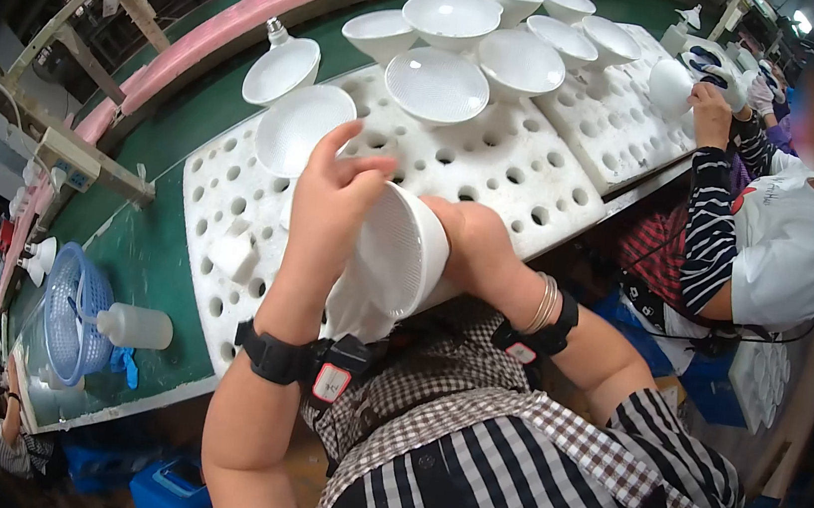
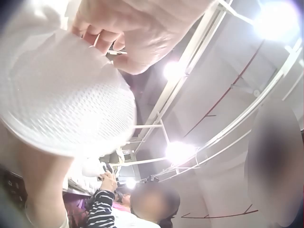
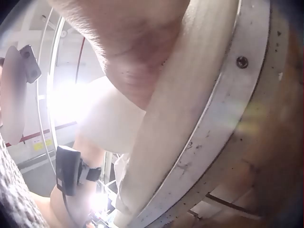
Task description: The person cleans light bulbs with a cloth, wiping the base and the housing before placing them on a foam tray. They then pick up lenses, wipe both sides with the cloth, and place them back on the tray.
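Observation:
A white cone-shaped shade (image 1: 415, 255) is tilted in front of the body, its ribbed inner face turned towards the left hand (image 1: 330, 210). From behind, the right hand (image 1: 476, 245) grips its outer side, fingers mostly hidden. A thin white cloth (image 1: 362, 297) hangs below the left hand, whose bent fingers hold it at the shade's rim; one finger and the thumb stick out. The left wrist view shows the left hand (image 2: 137, 33) above the shade's textured inside (image 2: 76, 107). The right hand (image 3: 133, 57) covers part of the shade (image 3: 107, 118) in the right wrist view.
Several white shades (image 1: 436, 87) stand on a white foam board (image 1: 554, 199) with round holes. A white block (image 1: 234, 252) lies on its left part. Further left are a blue basket (image 1: 77, 315) and a plastic bottle (image 1: 138, 326). Another person (image 1: 779, 246) works at the right.

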The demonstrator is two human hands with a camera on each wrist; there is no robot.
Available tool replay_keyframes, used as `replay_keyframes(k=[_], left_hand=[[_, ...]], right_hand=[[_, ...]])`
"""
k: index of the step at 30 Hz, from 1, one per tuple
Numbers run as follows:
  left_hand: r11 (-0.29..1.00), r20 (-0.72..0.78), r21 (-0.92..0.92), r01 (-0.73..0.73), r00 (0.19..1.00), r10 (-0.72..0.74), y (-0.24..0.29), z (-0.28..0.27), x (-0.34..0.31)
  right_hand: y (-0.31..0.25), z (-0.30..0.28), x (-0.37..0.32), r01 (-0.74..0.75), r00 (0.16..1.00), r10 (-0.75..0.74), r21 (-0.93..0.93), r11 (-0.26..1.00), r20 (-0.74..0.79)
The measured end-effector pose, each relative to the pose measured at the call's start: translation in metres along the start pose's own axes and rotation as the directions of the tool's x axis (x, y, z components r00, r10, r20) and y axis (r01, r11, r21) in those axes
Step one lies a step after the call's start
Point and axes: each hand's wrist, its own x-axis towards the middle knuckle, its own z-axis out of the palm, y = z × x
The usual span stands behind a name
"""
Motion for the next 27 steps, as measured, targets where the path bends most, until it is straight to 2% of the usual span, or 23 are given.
replay_keyframes(k=[2,3,4,5,6,7,8,10,11,13,14,15,16,17,18,19,21,22,23,24,25,26,27], left_hand=[[0.978,-0.151,0.185,-0.098,0.980,0.127,-0.016,-0.007,-0.009],[0.887,-0.174,0.419,-0.193,0.942,0.287,-0.034,-0.012,-0.016],[0.735,-0.152,0.625,-0.261,0.884,0.443,-0.049,-0.018,-0.028],[0.732,-0.130,0.624,-0.275,0.887,0.443,-0.052,-0.013,-0.042],[0.393,0.003,0.889,-0.235,0.861,0.509,-0.053,-0.006,-0.057],[-0.022,0.147,0.987,-0.159,0.841,0.521,-0.053,-0.002,-0.063],[-0.024,0.149,0.987,-0.159,0.843,0.517,-0.054,-0.005,-0.062],[0.242,0.130,0.932,-0.268,0.875,0.467,-0.063,-0.016,-0.061],[0.240,0.123,0.935,-0.261,0.874,0.471,-0.067,-0.023,-0.059],[0.629,-0.232,0.770,-0.112,0.868,0.438,-0.070,-0.036,-0.053],[0.836,-0.370,0.530,-0.141,0.848,0.378,-0.068,-0.042,-0.057],[0.835,-0.368,0.533,-0.139,0.850,0.376,-0.055,-0.041,-0.061],[0.759,-0.245,0.584,-0.290,0.828,0.505,-0.035,-0.037,-0.069],[0.664,-0.120,0.611,-0.431,0.778,0.616,-0.021,-0.031,-0.075],[0.612,0.023,0.593,-0.522,0.772,0.636,-0.011,-0.012,-0.070],[0.558,0.165,0.561,-0.611,0.743,0.649,-0.003,0.010,-0.060],[0.556,0.287,0.567,-0.608,0.779,0.558,0.004,0.029,-0.048],[0.565,0.290,0.562,-0.604,0.784,0.549,0.007,0.029,-0.038],[0.580,0.299,0.551,-0.600,0.791,0.534,0.008,0.030,-0.027],[0.684,0.213,0.459,-0.567,0.818,0.535,-0.005,0.027,-0.014],[0.898,0.045,0.302,-0.320,0.946,0.322,-0.012,0.027,-0.006],[0.970,-0.029,0.160,-0.185,0.981,0.192,-0.021,0.021,0.000],[0.999,-0.076,0.006,-0.045,0.996,0.046,-0.029,0.016,0.005]], right_hand=[[0.001,-0.003,-0.005,-0.053,0.997,0.057,0.076,0.996,-0.051],[0.006,-0.006,-0.006,-0.104,0.988,0.121,0.167,0.980,-0.091],[-0.001,-0.018,-0.003,-0.155,0.981,0.192,0.428,0.890,-0.043],[0.002,-0.019,-0.007,-0.163,0.977,0.207,0.423,0.891,-0.059],[0.006,-0.017,-0.010,-0.229,0.967,0.254,0.468,0.854,0.008],[0.008,-0.017,-0.010,-0.288,0.954,0.288,0.508,0.812,0.080],[0.006,-0.020,-0.007,-0.333,0.940,0.320,0.493,0.804,0.115],[0.002,-0.023,-0.003,-0.374,0.927,0.337,0.448,0.812,0.163],[0.002,-0.024,0.000,-0.404,0.914,0.350,0.395,0.825,0.203],[-0.001,-0.021,0.001,-0.346,0.938,0.325,0.391,0.853,0.121],[-0.002,-0.021,0.000,-0.341,0.939,0.328,0.385,0.858,0.102],[-0.002,-0.020,-0.002,-0.343,0.938,0.337,0.378,0.860,0.084],[-0.002,-0.018,-0.002,-0.353,0.934,0.345,0.383,0.854,0.090],[-0.001,-0.016,0.000,-0.397,0.917,0.368,0.282,0.873,0.154],[-0.001,-0.013,0.003,-0.425,0.897,0.386,0.176,0.888,0.215],[-0.002,-0.016,0.000,-0.337,0.933,0.279,0.285,0.897,0.227],[0.007,-0.009,-0.012,-0.226,0.974,0.181,0.502,0.835,0.137],[0.012,-0.008,-0.014,-0.191,0.982,0.158,0.536,0.822,0.108],[0.035,0.008,-0.020,0.090,0.994,-0.104,0.286,0.954,0.034],[0.028,0.006,-0.024,-0.023,0.999,0.010,0.375,0.927,0.037],[0.017,0.000,-0.018,-0.117,0.993,0.109,0.458,0.881,0.044],[0.004,-0.013,-0.009,-0.142,0.973,0.125,0.074,0.987,0.194],[0.004,-0.006,-0.009,-0.083,0.996,0.078,0.164,0.983,0.032]])
